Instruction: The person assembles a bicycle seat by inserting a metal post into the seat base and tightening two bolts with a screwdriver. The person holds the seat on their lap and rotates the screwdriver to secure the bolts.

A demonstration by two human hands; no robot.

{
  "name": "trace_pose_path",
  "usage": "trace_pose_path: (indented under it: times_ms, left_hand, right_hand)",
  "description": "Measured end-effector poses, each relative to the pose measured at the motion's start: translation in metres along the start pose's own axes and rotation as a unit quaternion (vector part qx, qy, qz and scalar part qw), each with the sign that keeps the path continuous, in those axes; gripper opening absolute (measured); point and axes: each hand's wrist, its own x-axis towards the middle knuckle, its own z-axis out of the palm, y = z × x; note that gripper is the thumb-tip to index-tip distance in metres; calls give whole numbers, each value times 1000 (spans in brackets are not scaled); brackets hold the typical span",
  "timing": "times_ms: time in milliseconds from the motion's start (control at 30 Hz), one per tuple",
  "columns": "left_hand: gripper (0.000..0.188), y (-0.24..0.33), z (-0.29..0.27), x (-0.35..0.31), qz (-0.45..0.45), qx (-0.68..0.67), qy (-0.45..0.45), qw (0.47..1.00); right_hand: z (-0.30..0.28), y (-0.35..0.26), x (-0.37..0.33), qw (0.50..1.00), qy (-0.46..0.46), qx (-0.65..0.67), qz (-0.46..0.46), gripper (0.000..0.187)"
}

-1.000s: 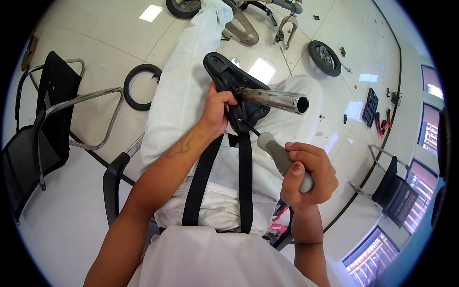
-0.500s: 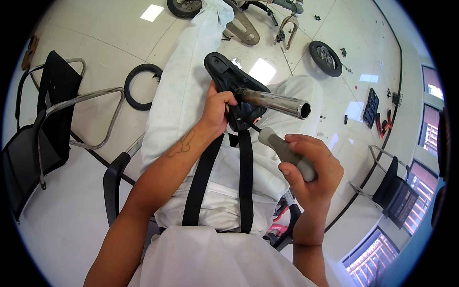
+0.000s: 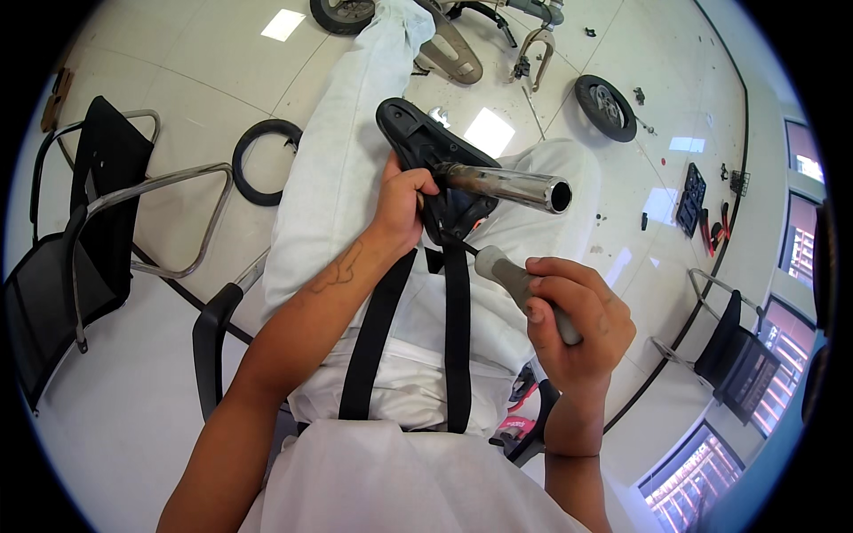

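Observation:
A black bicycle saddle lies underside up over my lap, its shiny metal seat post pointing right. My left hand is closed around the saddle's left edge near the post's base. In my right hand is a screwdriver with a grey handle, the fingers wrapped around its rear half. The dark shaft reaches up and left to the saddle's near end; whether its tip sits in a screw is too small to tell. A bit of orange shows on the saddle beside the post.
A loose tyre and a black chair are on the left. At the right lie a wheel, a black tool case and red-handled tools. Bike frame parts lie ahead, and another chair stands far right.
My right hand and the screwdriver have shifted slightly left, the handle turning a little in the fingers. The saddle has tilted slightly; my left hand keeps its hold.

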Motion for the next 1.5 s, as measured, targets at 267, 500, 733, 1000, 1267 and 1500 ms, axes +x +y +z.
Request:
trace_pose_path:
  times_ms: [267,500,733,1000,1267,1500]
  left_hand:
    - [52,0,-1,1,-8,-8,6,1000]
    - [49,-1,-2,2,-13,-16,-2,1000]
    - [48,1,3,0,-19,-18,0,1000]
    - [48,-3,-3,4,-18,-26,-18,999]
    - [49,-1,-2,1,-15,-9,-7,1000]
    - [49,0,1,0,-15,-16,-6,1000]
  right_hand:
    - [2,1,0,1000,29,-6,-7,17]
    - [3,4,-1,999,45,-2,-8,13]
    - [3,6,0,998,57,-13,-16,13]
    - [4,7,0,998,59,7,-9,13]
    - [2,4,1,999,40,-6,3,11]
    - [2,5,-1,999,40,8,12,9]
